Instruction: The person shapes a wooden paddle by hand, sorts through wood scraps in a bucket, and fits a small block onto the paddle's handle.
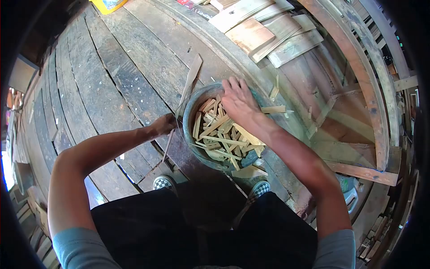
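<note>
A round grey bucket [190,142] full of split wood pieces [222,134] stands on the plank floor between my feet and the boards. My right hand [238,99] lies over its far rim, fingers curled over the edge. At the bucket's left side, my left hand [165,124] is closed by the rim, its fingers partly hidden; what it grips there I cannot make out. A long flat wooden strip [193,74] leans beyond that hand. One pale wood piece [273,109] sticks out past the right rim.
Flat boards [268,36] are stacked beyond the bucket. A curved wooden frame [365,76] stands at the right, with a plastic container [351,197] below it. A yellow bucket [107,5] is at the top left. Checkered shoes [163,183] are near the bucket.
</note>
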{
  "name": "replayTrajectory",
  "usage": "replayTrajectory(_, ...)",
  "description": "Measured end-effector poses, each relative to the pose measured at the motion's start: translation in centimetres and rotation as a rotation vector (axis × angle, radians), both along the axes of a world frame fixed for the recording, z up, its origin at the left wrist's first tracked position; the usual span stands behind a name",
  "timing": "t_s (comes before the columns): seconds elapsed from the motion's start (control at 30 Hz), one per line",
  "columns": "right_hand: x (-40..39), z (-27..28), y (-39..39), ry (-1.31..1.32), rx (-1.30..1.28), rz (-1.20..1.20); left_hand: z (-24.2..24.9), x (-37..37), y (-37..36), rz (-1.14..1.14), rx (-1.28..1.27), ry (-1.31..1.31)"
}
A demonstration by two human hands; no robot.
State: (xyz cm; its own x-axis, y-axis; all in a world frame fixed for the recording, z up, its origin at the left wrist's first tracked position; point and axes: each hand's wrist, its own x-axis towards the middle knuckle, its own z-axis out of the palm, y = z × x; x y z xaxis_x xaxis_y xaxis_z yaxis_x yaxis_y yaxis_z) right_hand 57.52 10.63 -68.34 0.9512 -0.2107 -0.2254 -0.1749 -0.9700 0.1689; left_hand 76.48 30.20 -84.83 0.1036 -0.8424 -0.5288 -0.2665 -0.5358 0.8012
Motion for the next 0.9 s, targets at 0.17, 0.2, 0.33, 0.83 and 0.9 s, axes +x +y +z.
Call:
replayTrajectory(0.17, -0.1, -0.7, -0.1, -0.034, -0.136, 0.102, -0.5, 0.3, 0.2, 0.042, 0.009, -0.006)
replayTrajectory(0.2, -0.2, -0.8, -0.2, -0.040, -0.195, 0.148, -0.3, 0.3, 0.2, 0.052, 0.014, -0.056)
replayTrajectory(0.33, -0.4, -1.1, -0.8, -0.077, -0.132, 0.166, -0.9, 0.7, 0.3, 0.044, -0.023, -0.025)
replayTrajectory(0.83, -1.3, 1.0, -1.1, 0.113, 0.110, 0.197, 1.1, 0.7, 0.6, 0.018, -0.039, -0.102)
replayTrajectory(0.9, -0.9, 1.3, -0.6, 0.243, -0.013, 0.220, 1.3, 0.7, 0.6, 0.037, 0.040, -0.103)
